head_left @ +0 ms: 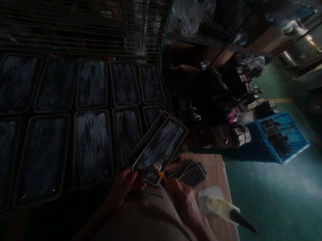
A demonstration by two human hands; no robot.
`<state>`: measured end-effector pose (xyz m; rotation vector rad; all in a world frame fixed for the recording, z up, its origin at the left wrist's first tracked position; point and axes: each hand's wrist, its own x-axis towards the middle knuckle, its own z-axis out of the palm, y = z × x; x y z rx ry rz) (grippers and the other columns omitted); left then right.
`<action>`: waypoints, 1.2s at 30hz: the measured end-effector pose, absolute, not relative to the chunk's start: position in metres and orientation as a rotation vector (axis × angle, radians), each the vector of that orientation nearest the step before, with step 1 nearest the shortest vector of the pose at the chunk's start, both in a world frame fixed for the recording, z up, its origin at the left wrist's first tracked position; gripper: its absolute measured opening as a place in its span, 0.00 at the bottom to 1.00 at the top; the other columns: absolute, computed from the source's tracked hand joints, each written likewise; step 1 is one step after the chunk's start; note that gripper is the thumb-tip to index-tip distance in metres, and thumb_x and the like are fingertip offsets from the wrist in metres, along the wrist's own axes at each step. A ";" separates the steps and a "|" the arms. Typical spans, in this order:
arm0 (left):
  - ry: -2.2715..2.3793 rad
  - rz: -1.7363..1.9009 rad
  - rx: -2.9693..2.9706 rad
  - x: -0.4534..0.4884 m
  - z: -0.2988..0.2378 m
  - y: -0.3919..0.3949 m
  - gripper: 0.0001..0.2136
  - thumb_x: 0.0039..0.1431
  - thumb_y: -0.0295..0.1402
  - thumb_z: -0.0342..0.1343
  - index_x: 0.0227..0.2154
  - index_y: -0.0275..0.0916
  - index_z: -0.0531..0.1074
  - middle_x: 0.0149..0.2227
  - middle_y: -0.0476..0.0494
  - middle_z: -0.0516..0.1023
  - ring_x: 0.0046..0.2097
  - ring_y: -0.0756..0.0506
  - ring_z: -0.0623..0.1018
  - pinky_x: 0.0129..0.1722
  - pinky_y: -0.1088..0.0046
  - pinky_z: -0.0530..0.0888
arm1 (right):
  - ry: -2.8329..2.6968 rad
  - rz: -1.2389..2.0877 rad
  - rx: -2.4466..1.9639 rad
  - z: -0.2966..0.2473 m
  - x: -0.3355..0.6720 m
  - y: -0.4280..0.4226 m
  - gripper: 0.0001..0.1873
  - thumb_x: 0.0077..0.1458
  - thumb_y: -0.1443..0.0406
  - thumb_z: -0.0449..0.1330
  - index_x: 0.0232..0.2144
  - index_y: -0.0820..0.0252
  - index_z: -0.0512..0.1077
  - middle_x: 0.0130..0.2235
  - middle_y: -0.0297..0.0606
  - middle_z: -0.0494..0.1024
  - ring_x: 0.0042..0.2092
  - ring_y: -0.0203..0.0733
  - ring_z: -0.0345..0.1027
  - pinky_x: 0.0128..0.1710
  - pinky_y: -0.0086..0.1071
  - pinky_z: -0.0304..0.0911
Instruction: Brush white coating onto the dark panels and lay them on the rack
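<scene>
Left grip (124, 183) on dark panel (162, 141), white-streaked, round-cornered

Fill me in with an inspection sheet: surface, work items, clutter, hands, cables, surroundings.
Surface: wooden tabletop, dimly lit.
Work items: tilted framed panel, white-streaked; orange-handled brush at its lower end; more streaked panels in rows leftward.
Clutter: small dark plates, overlapping; pale bottle with dark tip.
Hands: left hand grips the framed panel's lower corner; right hand holds the brush.
Cables: none identifiable in this light.
Surroundings: wire rack; blue crate on green floor.
</scene>
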<state>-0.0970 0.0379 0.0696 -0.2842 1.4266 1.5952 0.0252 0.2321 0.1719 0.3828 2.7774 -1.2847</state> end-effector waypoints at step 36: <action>1.529 1.510 -0.230 -0.090 0.120 0.056 0.27 0.48 0.47 0.63 0.47 0.37 0.67 0.31 0.42 0.81 0.29 0.42 0.81 0.26 0.71 0.76 | 2.737 -2.194 1.085 0.124 -0.031 0.328 0.16 0.65 0.55 0.51 0.45 0.60 0.68 0.32 0.38 0.79 0.33 0.40 0.75 0.37 0.32 0.71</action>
